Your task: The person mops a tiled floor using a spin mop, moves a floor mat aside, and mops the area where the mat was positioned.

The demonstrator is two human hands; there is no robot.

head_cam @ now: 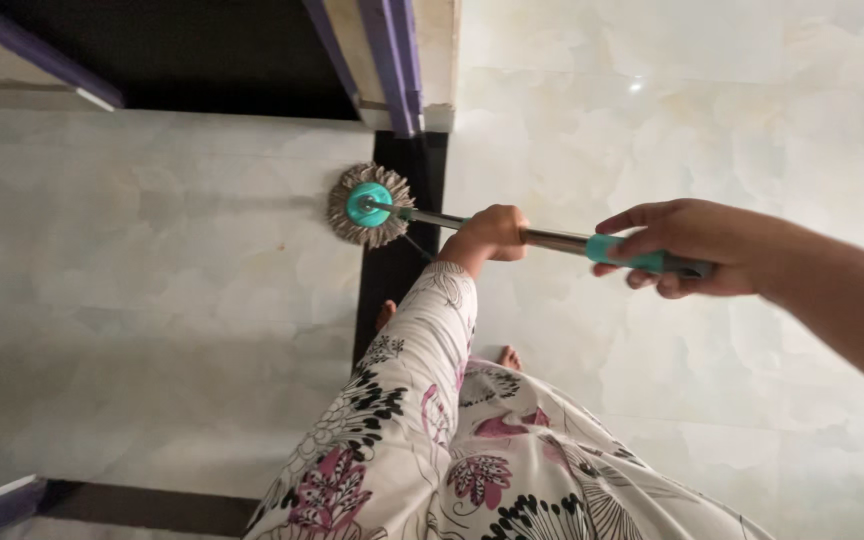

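The left hand (495,230) wraps its fingers (508,218) around the metal shaft; the right hand (687,247) closes its fingers on the teal grip. The mop (370,205) likely handles light and stiff along the pole, soft and limp at its round string head, which rests on the pale marble floor (152,300) beside a dark strip (397,290).

Both hands (497,232) (687,250) grip mop (370,205) (round head) — pale tiled floor (152,300).
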